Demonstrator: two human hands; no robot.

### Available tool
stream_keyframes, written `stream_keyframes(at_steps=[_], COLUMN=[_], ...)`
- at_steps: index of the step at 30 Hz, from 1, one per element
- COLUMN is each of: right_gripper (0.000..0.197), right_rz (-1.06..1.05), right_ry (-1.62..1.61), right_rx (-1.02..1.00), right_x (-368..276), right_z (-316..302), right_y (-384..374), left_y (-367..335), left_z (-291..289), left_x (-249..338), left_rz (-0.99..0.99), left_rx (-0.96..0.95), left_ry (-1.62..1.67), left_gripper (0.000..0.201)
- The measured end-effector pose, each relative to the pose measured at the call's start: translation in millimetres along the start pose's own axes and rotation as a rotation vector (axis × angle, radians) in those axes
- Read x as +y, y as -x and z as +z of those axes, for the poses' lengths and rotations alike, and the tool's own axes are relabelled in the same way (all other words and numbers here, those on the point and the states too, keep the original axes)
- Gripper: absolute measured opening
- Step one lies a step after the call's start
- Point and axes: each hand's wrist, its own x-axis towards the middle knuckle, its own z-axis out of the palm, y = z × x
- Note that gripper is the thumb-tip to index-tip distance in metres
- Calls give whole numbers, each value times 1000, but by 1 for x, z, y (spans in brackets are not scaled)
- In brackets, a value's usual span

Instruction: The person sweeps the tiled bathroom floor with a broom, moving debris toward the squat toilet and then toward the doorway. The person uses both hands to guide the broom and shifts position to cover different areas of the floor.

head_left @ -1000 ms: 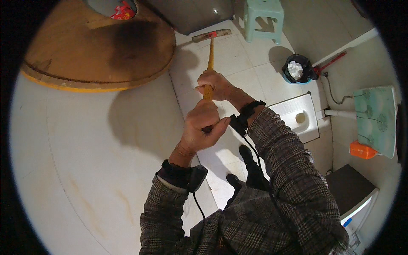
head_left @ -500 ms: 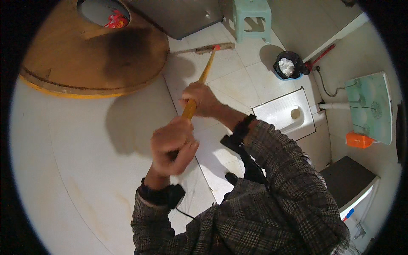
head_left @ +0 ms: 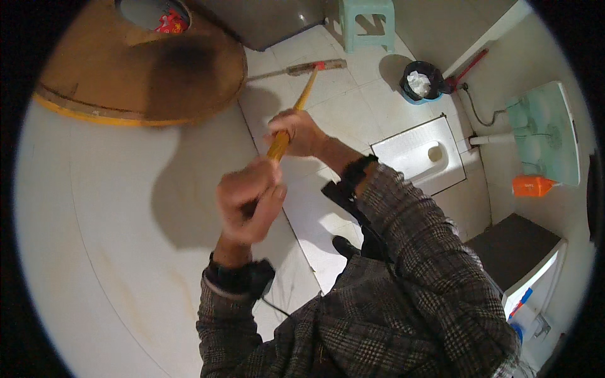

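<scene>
Both hands grip the yellow handle of a long broom (head_left: pixel 304 96) that slants away from me to the floor. Nearest me, my left hand (head_left: pixel 249 200) is closed round the upper end of the handle, slightly blurred. Farther down the handle, my right hand (head_left: pixel 299 132) wraps round it with the thumb side up. The wide, flat, grey-brown broom head (head_left: pixel 334 65), with a red joint, rests on white tiles between a grey cabinet-like block (head_left: pixel 277 25) and a pale green stool (head_left: pixel 369 44). Its bristles are too small to make out.
A round wooden tabletop (head_left: pixel 208 88) lies at the upper left over a white surface (head_left: pixel 113 239). At right are a squat toilet (head_left: pixel 409 154), a black-lined bin (head_left: pixel 409 96) with white paper, a red-handled tool (head_left: pixel 472 65), a pale green cistern (head_left: pixel 545 126) and a dark-topped shelf (head_left: pixel 517 249).
The view has shifted a little, so the surroundings sit higher in the picture. Both hands keep their hold on the broom, and its head stays at nearly the same floor spot.
</scene>
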Motion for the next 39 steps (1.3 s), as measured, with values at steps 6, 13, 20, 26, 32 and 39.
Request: stream_keyframes(at_steps=[6, 13, 20, 26, 32, 39], right_gripper=[15, 14, 24, 30, 13, 15], right_rz=[-4, 23, -5, -25, 78, -17], right_ry=[-8, 109, 39, -2, -4, -14], right_rx=[-114, -61, -52, 39, -111, -37], right_x=[-60, -57, -100, -144, -101, -146], right_z=[24, 43, 64, 77, 70, 86], right_y=[53, 50, 74, 73, 58, 98], left_y=[53, 77, 122, 133, 109, 152], left_z=[2, -9, -23, -35, -19, -33], left_x=[42, 19, 45, 82, 59, 86], left_rz=[164, 88, 106, 132, 61, 156], left_rx=[-125, -76, -58, 24, -33, -120], left_ry=[84, -34, -21, 158, -38, 179], left_gripper=[25, 27, 23, 22, 30, 22])
